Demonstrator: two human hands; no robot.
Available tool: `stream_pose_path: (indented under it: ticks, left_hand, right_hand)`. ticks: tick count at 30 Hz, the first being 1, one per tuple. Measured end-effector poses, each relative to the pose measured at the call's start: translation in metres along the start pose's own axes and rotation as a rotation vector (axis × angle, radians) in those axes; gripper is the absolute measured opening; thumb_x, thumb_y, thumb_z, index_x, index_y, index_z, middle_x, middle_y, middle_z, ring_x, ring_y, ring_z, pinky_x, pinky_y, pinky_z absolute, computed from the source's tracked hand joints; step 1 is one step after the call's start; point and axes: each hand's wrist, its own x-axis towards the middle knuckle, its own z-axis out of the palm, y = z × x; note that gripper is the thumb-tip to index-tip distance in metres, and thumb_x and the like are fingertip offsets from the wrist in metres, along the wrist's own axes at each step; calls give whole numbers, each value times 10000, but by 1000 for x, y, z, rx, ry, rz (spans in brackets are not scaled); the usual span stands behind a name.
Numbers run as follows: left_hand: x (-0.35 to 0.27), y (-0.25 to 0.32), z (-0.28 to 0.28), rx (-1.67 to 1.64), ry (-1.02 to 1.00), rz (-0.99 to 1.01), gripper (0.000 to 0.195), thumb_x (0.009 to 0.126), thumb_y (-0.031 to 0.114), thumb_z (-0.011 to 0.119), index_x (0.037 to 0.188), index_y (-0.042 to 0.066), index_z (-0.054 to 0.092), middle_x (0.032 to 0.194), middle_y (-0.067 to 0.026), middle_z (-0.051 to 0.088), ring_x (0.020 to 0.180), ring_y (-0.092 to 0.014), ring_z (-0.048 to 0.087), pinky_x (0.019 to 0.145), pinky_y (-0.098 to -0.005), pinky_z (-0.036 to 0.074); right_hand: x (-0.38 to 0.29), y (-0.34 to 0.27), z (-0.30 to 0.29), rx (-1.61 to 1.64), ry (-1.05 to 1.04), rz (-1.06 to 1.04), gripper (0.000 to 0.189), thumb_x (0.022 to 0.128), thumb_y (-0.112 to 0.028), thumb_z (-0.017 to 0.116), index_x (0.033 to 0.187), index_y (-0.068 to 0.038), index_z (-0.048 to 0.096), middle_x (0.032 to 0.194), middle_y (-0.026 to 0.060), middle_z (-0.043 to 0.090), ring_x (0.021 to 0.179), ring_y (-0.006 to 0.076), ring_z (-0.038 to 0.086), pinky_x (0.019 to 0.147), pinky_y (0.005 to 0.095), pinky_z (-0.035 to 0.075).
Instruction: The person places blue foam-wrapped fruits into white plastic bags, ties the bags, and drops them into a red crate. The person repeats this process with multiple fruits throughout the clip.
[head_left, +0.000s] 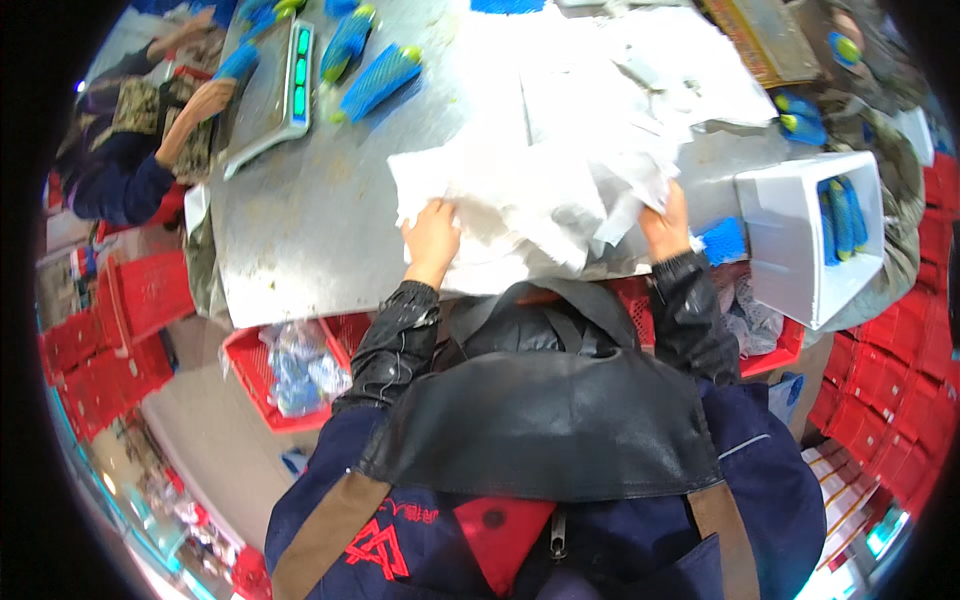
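Observation:
Thin white wrapping sheets (517, 195), probably paper, lie spread and partly crumpled on the metal table before me. My left hand (433, 236) grips the near left edge of these sheets, its fingertips partly covered by them. On the other side, my right hand (667, 225) pinches a crumpled, folded part of the white material, lifted a little off the table. Beyond both hands, a larger white pile (577, 82) reaches toward the far side; glare washes out its layers. To the right of my right hand stands a white foam box (772, 232), tipped toward the right, with several blue-netted green fruits (844, 217) inside.
A scale (262, 97) with a green-lit display stands at the left, near a co-worker's hand (210, 97). Green produce in blue foam nets (381, 81) lies beside it. Red crates (277, 375) holding plastic bags sit under the near edge. Another person stands at the right.

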Motion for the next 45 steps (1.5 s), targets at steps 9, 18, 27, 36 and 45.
stream_pose_path:
  ticks: [9, 18, 27, 36, 45]
  left_hand:
    - [16, 186, -46, -1570, -517, 371, 276, 886, 106, 563, 1125, -30, 587, 978, -81, 658, 895, -145, 609, 812, -250, 466]
    - [35, 214, -78, -751, -286, 190, 399, 803, 348, 647, 764, -50, 644, 682, -119, 646, 650, -220, 624, 605, -323, 485]
    - [35, 201, -79, -823, 58, 385, 256, 848, 236, 605, 922, -1, 669, 821, -150, 672, 688, -272, 623, 667, -327, 480]
    - [43, 211, -63, -1198, 9, 212, 141, 769, 126, 701, 848, 26, 640, 690, -59, 629, 628, -113, 581, 589, -250, 455]
    - [57, 189, -60, -2063, -155, -317, 114, 827, 17, 550, 827, 95, 466, 756, -45, 563, 660, -155, 568, 636, -306, 488]
  right_hand:
    - [-63, -19, -9, 206, -336, 111, 232, 903, -196, 506, 1032, -18, 579, 933, 78, 645, 717, 172, 636, 595, 306, 531]
    - [-67, -15, 2, -365, 46, -20, 231, 939, -184, 508, 1054, -5, 598, 925, 43, 642, 750, 120, 613, 668, 250, 505]
    - [-52, -18, 24, -302, -64, 30, 260, 936, -187, 519, 1121, -12, 568, 973, 39, 640, 816, 125, 619, 716, 260, 507]
    - [-45, -51, 28, -930, 122, -545, 199, 864, -184, 609, 991, -32, 613, 1197, 83, 550, 1006, 156, 531, 796, 277, 429]
    - [-31, -123, -40, -943, 232, -670, 111, 818, -101, 634, 746, -18, 615, 1188, 126, 598, 1005, 187, 573, 849, 301, 430]
